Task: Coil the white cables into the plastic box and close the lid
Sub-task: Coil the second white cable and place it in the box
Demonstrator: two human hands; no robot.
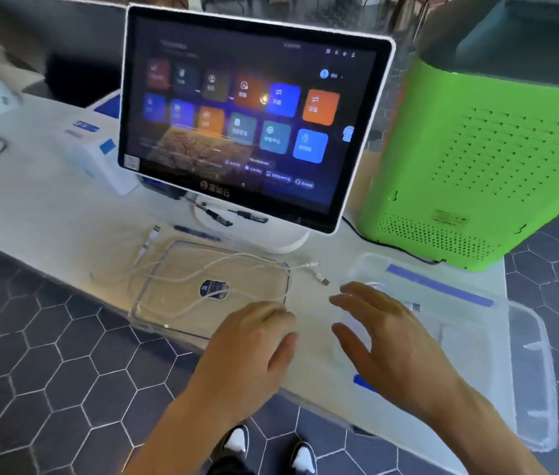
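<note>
Hovering over the near edge of the white desk were two bare hands, neither holding anything. The left hand hung palm down with its fingers bent loosely at the near right corner of one clear plastic box; whether they touched its rim could not be told. The right hand had its fingers spread and straight above one translucent lid, which lay flat at three o'clock from the box, its far side overhanging the desk edge. Two blue strips marked that lid, one along its far rim and one near the wrist. As for the grip, both hands were open and empty.

White cables lay looped loosely inside the box, crossing one round dark sticker on its floor. How many cables there were could not be told for certain. One plug end stuck out past the box at eleven o'clock, and two more plug ends lay on the desk at two o'clock from it, between box and lid.

Beyond the box, at twelve o'clock, stood one touchscreen monitor on a white foot, with two dark pens beneath it. One green perforated case stood at two o'clock. Two shoes showed on the hexagon-tiled floor.
</note>
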